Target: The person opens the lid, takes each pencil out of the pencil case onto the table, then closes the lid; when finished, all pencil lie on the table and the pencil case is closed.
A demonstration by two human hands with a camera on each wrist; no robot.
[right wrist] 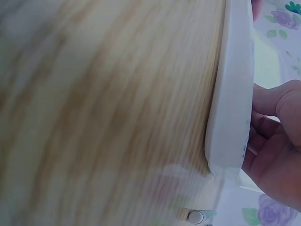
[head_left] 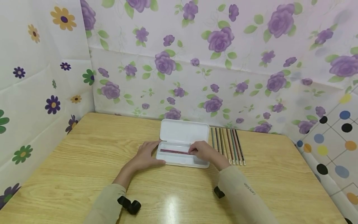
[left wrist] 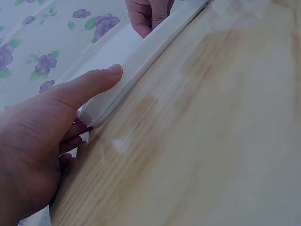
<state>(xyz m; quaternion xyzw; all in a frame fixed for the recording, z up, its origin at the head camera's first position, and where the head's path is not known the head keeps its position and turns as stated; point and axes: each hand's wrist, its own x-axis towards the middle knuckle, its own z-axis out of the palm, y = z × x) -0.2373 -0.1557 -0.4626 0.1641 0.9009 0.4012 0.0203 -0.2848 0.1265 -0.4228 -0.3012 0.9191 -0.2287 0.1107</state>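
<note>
A white pencil case lies with its lid tipped back on the table. Inside its rear compartment is a dark red pencil, lying lengthwise. The right hand reaches into the case and pinches the pencil's right end; in the right wrist view the case wall hides the fingertips of this hand. At the case's left end, the left hand grips it, the thumb along the front rim and the fingers round the side, as the left hand also shows in the left wrist view.
Just right of the case several pencils lie side by side in a row, eraser ends toward the front. The wooden table meets a flowered cloth at the back. One pencil's end shows below the case in the right wrist view.
</note>
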